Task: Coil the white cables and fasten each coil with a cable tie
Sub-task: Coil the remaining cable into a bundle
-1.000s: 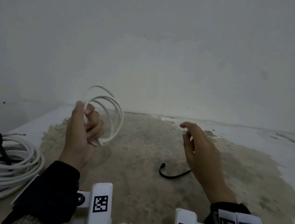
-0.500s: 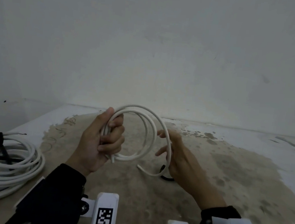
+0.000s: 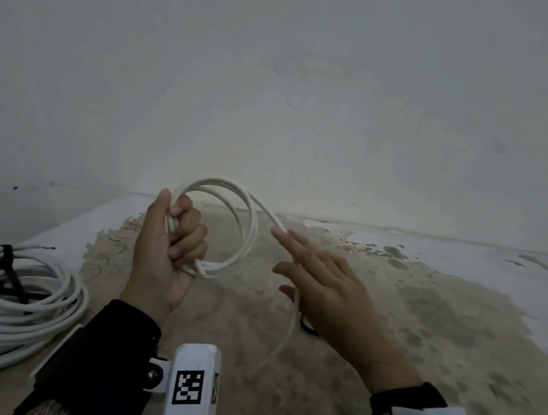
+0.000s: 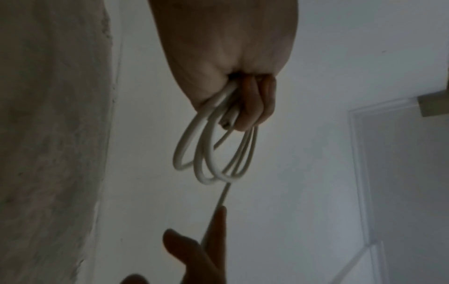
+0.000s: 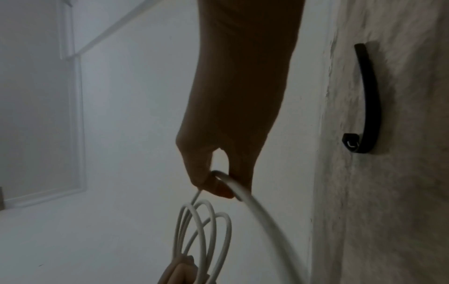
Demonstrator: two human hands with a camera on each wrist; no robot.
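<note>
My left hand (image 3: 171,246) grips a small coil of white cable (image 3: 223,183) in its fist and holds it upright above the stained surface; the left wrist view shows the loops (image 4: 201,167) hanging from the curled fingers. One strand runs from the coil's top to my right hand (image 3: 325,282), just to the right. In the right wrist view its thumb and a finger pinch the cable (image 5: 239,192). The free tail (image 3: 288,333) drops below that hand, blurred. A black cable tie (image 5: 369,100) lies on the surface, mostly hidden under my right hand in the head view.
At the left edge lies a larger white cable coil (image 3: 11,309) bound with black ties (image 3: 7,261). A pale wall (image 3: 280,87) closes the back. The surface (image 3: 425,312) is stained brown in the middle, white at its edges.
My left hand carried the coil from the left toward the middle. My right hand came in, took hold of the loose end, and now holds it out to the right of the coil.
</note>
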